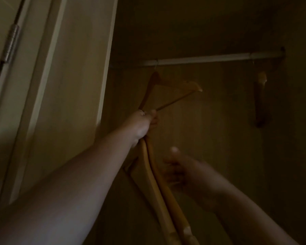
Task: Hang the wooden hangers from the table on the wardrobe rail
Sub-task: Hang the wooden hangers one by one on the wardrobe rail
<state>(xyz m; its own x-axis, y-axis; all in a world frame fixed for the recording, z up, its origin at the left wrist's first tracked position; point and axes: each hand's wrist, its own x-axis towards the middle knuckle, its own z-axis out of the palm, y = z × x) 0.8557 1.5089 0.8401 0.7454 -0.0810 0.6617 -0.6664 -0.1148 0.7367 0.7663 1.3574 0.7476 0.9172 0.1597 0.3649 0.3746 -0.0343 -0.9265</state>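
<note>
A pale wardrobe rail point(210, 58) crosses the dark wardrobe near the top. One wooden hanger point(189, 85) hangs tilted at its left end. Another hanger point(261, 96) hangs edge-on at the far right end. My left hand point(141, 124) is raised just below the tilted hanger's lower corner, touching or nearly touching it. It is shut on a bunch of wooden hangers point(159, 188) that trail down toward the bottom edge. My right hand point(180, 170) is blurred, thumb up and fingers apart, just right of the held bunch, holding nothing I can make out.
A pale wardrobe door point(74, 85) stands open on the left, with a metal hinge point(11, 45) beyond it. The wardrobe's back wall point(219, 129) is dark and bare between the two hung hangers.
</note>
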